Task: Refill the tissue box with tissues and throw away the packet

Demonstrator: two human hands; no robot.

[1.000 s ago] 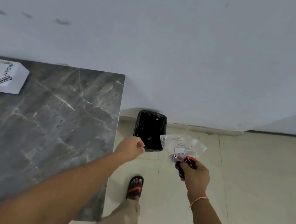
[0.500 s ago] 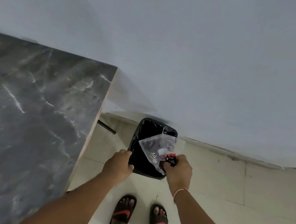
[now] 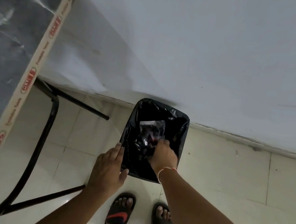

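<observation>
A small bin lined with a black bag (image 3: pixel 179 116) stands on the floor against the wall. My right hand (image 3: pixel 164 155) reaches down inside it, fingers closed on the clear plastic tissue packet (image 3: pixel 150 129), which lies within the bag. My left hand (image 3: pixel 108 169) rests flat against the bin's left rim, fingers together, holding nothing. The tissue box is out of view.
A dark marble-patterned table (image 3: pixel 8 52) fills the left side, with its black metal legs (image 3: pixel 49 126) reaching toward the bin. My feet in black sandals (image 3: pixel 138 219) stand on pale floor tiles just in front of the bin. A white wall rises behind.
I have bent lower over the bin. My right hand has pushed the packet from above the rim down into the black bag. My left hand stays at the bin's left edge.
</observation>
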